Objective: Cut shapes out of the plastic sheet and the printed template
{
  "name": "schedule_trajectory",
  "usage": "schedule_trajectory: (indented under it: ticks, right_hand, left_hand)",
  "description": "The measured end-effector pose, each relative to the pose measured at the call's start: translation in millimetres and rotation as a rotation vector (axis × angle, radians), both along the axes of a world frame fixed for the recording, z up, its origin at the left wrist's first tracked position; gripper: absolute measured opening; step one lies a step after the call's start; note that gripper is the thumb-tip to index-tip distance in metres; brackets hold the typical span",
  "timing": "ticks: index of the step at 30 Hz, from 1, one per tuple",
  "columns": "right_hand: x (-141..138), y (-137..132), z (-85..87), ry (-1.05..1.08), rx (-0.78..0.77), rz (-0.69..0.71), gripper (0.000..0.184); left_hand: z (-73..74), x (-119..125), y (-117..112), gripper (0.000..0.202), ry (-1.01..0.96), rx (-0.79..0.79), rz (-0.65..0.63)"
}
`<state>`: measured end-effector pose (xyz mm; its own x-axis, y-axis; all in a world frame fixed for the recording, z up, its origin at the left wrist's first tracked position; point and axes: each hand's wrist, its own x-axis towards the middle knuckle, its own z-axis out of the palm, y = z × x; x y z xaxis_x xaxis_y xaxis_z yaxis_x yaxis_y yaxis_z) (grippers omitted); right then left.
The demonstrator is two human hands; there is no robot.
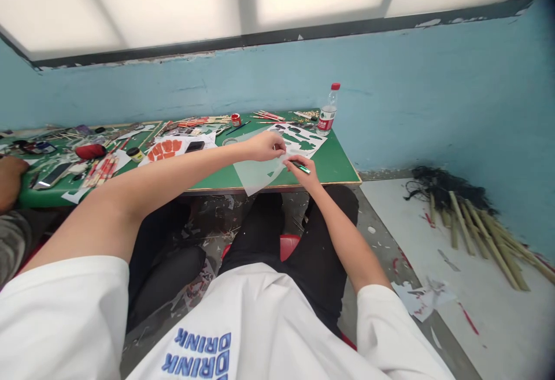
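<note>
While the right hand (303, 173) clamps a green tool (300, 166), the left hand (269, 145) (pinched) overlaps paper (309, 147) beside a bottle (328, 115).

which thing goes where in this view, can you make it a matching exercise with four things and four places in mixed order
Things
1. slim green tool
2. plastic bottle
3. translucent sheet
4. bamboo-like sticks

Places
A. hanging over the near edge of the table
B. off the table, to its right
C. in the right hand
D. standing near the table's far right corner

Pairs: 1-C, 2-D, 3-A, 4-B
</note>
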<state>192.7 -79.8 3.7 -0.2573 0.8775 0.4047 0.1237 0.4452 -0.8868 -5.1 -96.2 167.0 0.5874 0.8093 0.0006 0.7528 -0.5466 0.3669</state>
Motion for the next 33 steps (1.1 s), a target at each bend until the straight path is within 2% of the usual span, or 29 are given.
schedule_trajectory:
  ticks: [5,8,14,19,22,29,33]
  right_hand:
    - [0.7,0.6,1.5,-0.028,0.016,-0.016,0.025]
    - [0.8,-1.5,0.5,-0.047,0.026,-0.005,0.025]
    - [1.6,-2.7,-1.7,-0.057,0.038,-0.018,0.027]
    - [0.9,-4.3,-0.4,-0.041,0.059,-0.032,0.028]
    - [1.3,-5.0,0.1,-0.047,0.080,-0.035,0.027]
    - [2.4,-4.6,-9.2,-0.194,0.121,-0.012,0.027]
    - [3.5,-6.2,-12.8,-0.277,0.138,0.000,0.027]
  left_hand:
    - [1.9,-4.9,-2.3,0.027,-0.007,0.008,0.006]
    - [-2.4,-6.2,-3.8,0.027,-0.025,-0.006,0.012]
    - [-24.3,-8.9,-3.0,0.026,-0.122,-0.071,0.065]
    - [-41.8,-15.2,-1.1,0.027,-0.270,-0.141,0.183]
    - [-58.6,-11.2,-2.8,0.029,-0.389,-0.194,0.290]
    - [-122.6,10.1,-23.1,0.035,-0.705,-0.322,0.585]
    - [-148.4,10.1,-31.5,0.035,-0.832,-0.400,0.682]
